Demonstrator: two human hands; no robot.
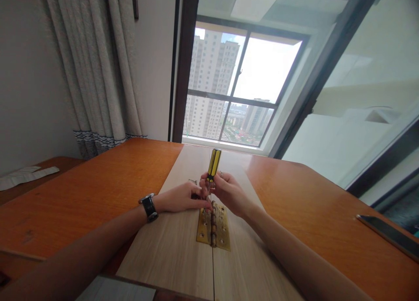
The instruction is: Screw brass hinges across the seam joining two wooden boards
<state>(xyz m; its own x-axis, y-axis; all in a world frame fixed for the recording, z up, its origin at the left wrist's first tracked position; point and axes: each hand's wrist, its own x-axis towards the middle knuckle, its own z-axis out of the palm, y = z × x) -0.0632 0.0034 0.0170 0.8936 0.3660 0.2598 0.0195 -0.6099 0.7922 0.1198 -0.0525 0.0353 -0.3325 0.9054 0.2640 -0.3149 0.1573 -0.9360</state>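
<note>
My right hand (231, 192) is closed around a screwdriver (214, 164) with a yellow and black handle. The handle points up and away, and the shaft slants down towards my left hand (186, 197). Pinched fingers of my left hand meet near the shaft's lower end; what sits between them is too small to make out. Just below both hands lies a brass hinge (204, 232), opened flat across the seam of two pale wooden boards (173, 253). Several holes show in its leaves, and its far end is partly hidden by my fingers. Small screws (193, 181) lie on the board beyond my left hand.
The boards rest on an orange-brown wooden table (131, 174). A dark phone-like slab (388, 235) lies near the right edge. Pale strips (26, 176) are at the far left. A grey curtain (94, 65) and a window (232, 87) stand behind the table.
</note>
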